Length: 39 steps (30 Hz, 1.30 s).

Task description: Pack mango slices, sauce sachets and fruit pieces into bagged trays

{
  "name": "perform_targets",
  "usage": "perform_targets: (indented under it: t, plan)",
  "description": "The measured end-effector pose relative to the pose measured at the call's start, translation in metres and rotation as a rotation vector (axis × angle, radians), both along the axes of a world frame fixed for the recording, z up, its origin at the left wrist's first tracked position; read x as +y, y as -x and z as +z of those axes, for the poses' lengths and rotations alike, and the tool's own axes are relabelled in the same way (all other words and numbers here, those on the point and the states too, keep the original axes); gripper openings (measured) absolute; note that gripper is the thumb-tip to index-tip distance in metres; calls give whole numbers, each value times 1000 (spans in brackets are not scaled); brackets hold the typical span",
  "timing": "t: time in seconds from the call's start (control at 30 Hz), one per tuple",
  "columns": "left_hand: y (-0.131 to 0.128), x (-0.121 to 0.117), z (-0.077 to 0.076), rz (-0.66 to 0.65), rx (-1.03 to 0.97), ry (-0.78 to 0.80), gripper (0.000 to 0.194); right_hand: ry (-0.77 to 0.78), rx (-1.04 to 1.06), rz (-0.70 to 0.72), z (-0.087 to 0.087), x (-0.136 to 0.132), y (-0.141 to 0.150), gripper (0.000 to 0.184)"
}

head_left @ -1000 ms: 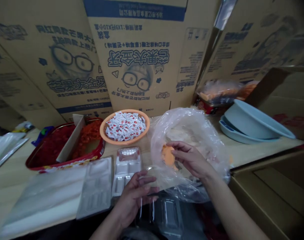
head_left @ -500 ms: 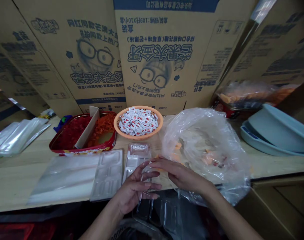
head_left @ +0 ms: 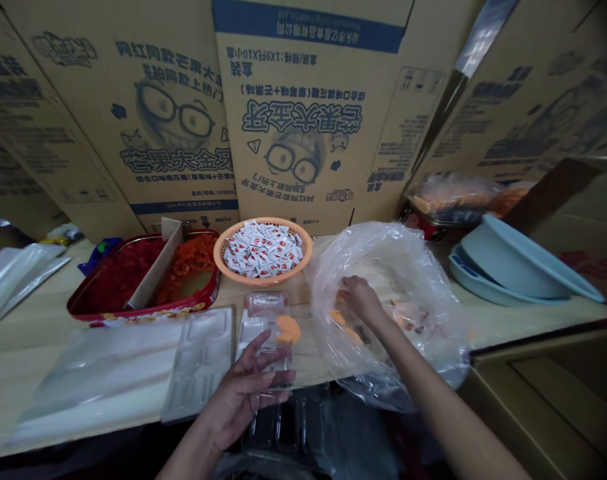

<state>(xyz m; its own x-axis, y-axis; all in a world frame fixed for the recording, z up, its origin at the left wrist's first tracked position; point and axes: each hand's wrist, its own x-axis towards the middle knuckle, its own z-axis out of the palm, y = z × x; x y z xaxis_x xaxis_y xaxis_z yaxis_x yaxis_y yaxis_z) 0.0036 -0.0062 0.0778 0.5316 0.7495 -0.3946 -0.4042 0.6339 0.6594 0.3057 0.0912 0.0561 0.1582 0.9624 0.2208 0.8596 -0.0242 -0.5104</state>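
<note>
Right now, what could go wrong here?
The right hand is inside the clear plastic bag, whose near side overhangs the pale wooden table; a snag could drag it down.

The rounded orange piece by the left hand's fingertips might get knocked.

The upper light-blue plastic basin sits tilted and may slide if bumped.

Right hand (head_left: 366,303): fingertips blurred inside the clear bag (head_left: 398,247); contact cannot be told.
Clear tray (head_left: 266,305): partly hidden behind the left hand's (head_left: 236,393) fingers.
Packets (head_left: 263,248): beyond the left fingers, print too small.
Plastic sleeves (head_left: 23,273): far left of the fingers, cut off.
</note>
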Motion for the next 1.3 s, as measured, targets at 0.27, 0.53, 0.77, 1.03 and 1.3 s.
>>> perform_targets:
  t: [0.27, 0.53, 0.77, 1.03, 1.3]
  plan:
    - [4, -1, 0, 49, -4, -16, 74, 10, 69, -167, -4, 12, -4, 10]
    - [12, -2, -3, 118, -49, -47, 74, -75, 1121, -100, 55, -52, 47, 35]
    - [27, -7, 0, 235, -70, -133, 73, 52, 948, 159, 56, -42, 141, 26]
    - [67, -8, -4, 346, -96, -124, 75, 80, 463, 408, 52, -7, 183, 15]
    - [98, -7, -7, 379, -116, -119, 80, 75, 224, 579, 49, 4, 238, 14]
